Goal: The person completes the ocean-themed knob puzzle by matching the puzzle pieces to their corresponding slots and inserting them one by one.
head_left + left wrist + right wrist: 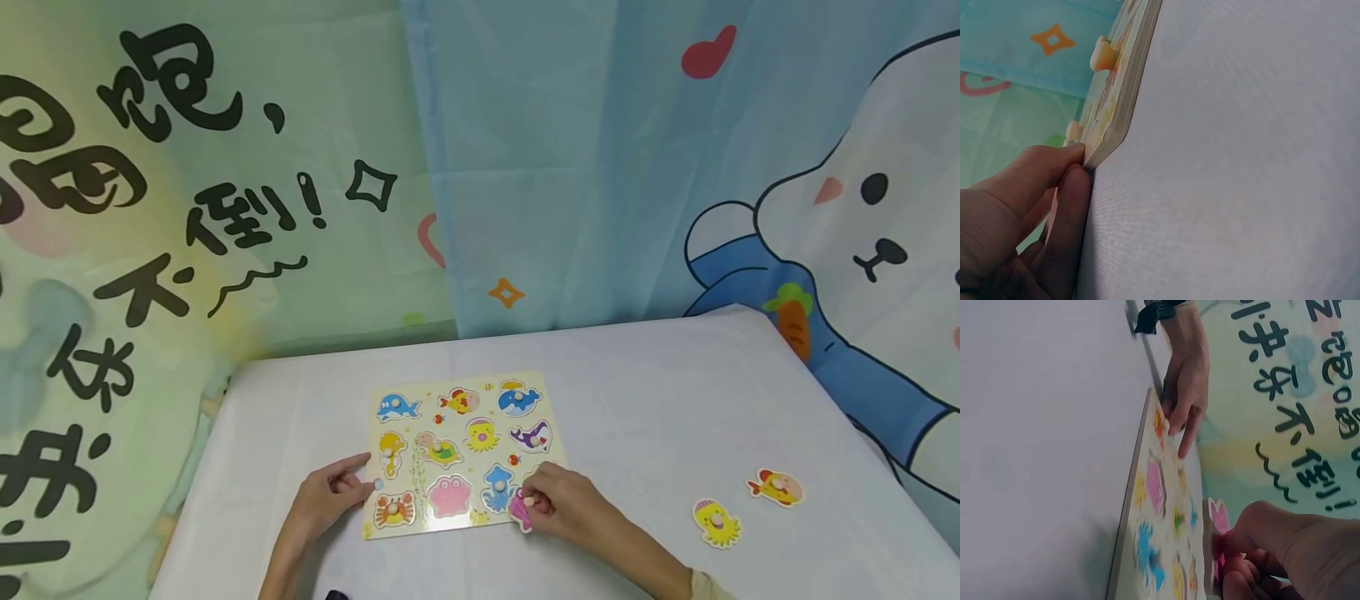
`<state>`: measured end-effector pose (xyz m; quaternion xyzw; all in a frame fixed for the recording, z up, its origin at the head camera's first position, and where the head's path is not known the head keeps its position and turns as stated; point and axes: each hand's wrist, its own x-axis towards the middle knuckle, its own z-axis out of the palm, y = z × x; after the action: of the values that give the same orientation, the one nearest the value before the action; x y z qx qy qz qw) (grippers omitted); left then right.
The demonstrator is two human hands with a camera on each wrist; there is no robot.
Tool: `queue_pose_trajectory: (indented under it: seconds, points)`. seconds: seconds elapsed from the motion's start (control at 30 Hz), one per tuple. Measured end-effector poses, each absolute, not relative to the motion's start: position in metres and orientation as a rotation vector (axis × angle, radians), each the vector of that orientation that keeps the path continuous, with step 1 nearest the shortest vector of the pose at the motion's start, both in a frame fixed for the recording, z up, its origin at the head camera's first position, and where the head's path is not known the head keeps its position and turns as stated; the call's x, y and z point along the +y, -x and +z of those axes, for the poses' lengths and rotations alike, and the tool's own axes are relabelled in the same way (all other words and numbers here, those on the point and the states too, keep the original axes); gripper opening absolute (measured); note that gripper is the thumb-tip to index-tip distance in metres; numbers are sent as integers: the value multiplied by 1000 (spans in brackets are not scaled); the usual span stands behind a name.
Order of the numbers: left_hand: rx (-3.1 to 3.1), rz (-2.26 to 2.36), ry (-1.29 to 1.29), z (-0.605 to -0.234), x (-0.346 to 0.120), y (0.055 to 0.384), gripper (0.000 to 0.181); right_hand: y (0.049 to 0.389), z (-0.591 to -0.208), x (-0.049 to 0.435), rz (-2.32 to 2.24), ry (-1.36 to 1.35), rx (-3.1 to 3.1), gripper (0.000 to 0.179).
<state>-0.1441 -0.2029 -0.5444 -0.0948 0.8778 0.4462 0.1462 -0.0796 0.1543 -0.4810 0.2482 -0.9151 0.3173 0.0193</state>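
A pale yellow peg puzzle board [487, 518] with sea-animal pictures lies on the white table. My right hand [566, 502] pinches a pink puzzle piece [519, 510] by its knob over the board's lower right corner. In the right wrist view, the piece [1219, 519] is tilted up, its underside partly hidden by the fingers [1244, 534]. At the board's left edge, my left hand [322, 502] touches with fairly straight thumb and forefinger. A pink frog-like shape [450, 497] without a knob shows in the bottom row, between the crab piece [393, 509] and the blue squid piece [498, 488].
To the right on the white table [637, 417] lie a yellow octopus piece [716, 523] and a yellow-and-red fish piece [776, 487]. A small black object [337, 595] sits at the front edge. Printed curtains [525, 167] hang behind the table.
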Motion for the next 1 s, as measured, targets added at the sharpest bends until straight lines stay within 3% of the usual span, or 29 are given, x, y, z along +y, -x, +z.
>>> queue_pose_trajectory:
  seconds: [0.57, 1.0]
  points:
    - [2537, 1283, 273, -546, -204, 144, 51, 116, -496, 74, 1018, -850, -2835, 8]
    - [2546, 1288, 278, -546, -204, 143, 50, 125, -512, 53, 946, -785, -2933, 6]
